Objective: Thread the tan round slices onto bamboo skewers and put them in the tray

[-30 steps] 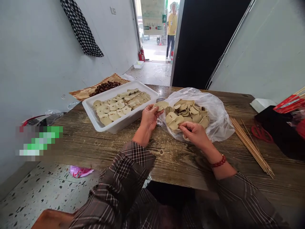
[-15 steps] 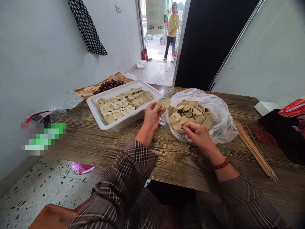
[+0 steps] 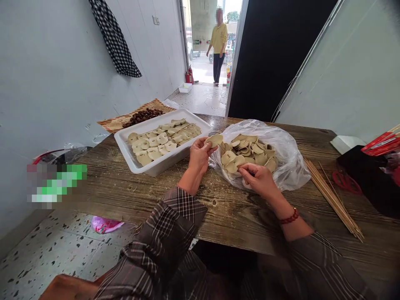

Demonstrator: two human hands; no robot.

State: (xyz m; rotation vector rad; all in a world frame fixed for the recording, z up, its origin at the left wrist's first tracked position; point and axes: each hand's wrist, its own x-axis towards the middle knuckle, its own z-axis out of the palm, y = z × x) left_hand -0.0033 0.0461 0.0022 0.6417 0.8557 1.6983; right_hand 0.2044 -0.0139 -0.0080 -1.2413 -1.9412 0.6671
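Observation:
Between thumb and fingers, my left hand (image 3: pixel 199 155) pinches a flat beige piece (image 3: pixel 214 141) at the left side of the open plastic bag (image 3: pixel 292 166). My right hand (image 3: pixel 256 177) is closed at the bag's front edge, its fingertips on the edge of a round beige piece (image 3: pixel 234 164). Many more such flat pieces (image 3: pixel 261 158) lie heaped inside the bag. To the left stands a white tray (image 3: pixel 153 168) holding rows of beige pieces (image 3: pixel 154 153) threaded on thin sticks.
Dark red fruits (image 3: pixel 145 116) lie on patterned paper behind the tray. Thin wooden sticks (image 3: pixel 334 200), red scissors (image 3: pixel 346 182) and a black bag (image 3: pixel 367 179) are on the right of the wooden table (image 3: pixel 225 216). A person (image 3: pixel 219 46) is at the doorway.
The person in the doorway has moved left and now faces inward with arms lowered. The view has shifted slightly. My hands keep nearly the same places and grips.

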